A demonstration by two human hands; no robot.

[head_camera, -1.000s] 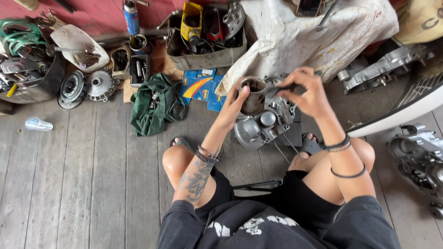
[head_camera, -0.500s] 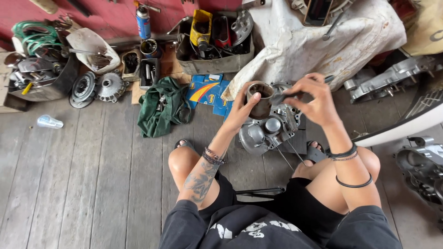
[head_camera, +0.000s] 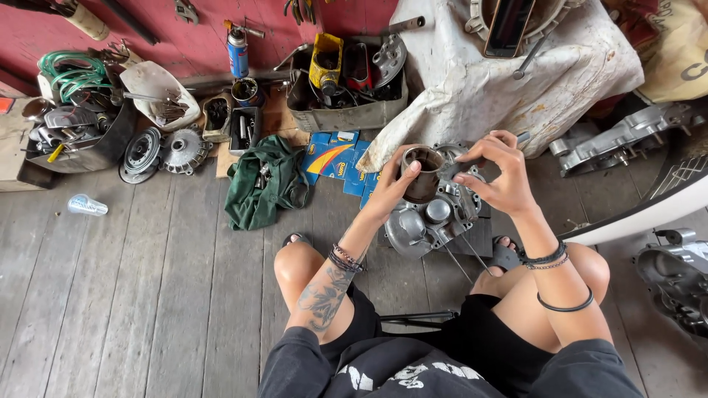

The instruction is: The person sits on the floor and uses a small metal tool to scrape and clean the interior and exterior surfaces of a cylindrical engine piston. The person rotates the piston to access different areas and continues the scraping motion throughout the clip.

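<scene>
A person seated on a plank floor steadies a rusty cylinder sleeve (head_camera: pixel 422 174) in the closed left hand (head_camera: pixel 391 188) above an engine casing (head_camera: pixel 431 214) (right hand (head_camera: pixel 494 173) pinching a small dark tool), apparently mid-cleaning, with careful strokes needed next.

Left of my fingertips (head_camera: pixel 415 166) I have bare floorboards (head_camera: pixel 147 280) beyond the green cloth (head_camera: pixel 258 180); ahead, a white sheet (head_camera: pixel 472 81) and parts crate (head_camera: pixel 346 114) block me.

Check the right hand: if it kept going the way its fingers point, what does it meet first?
Probably the metal cylinder. The right hand points left, pinching a small dark tool toward its open rim, which the left hand grips. Depth between tool tip and rim is unclear.
</scene>
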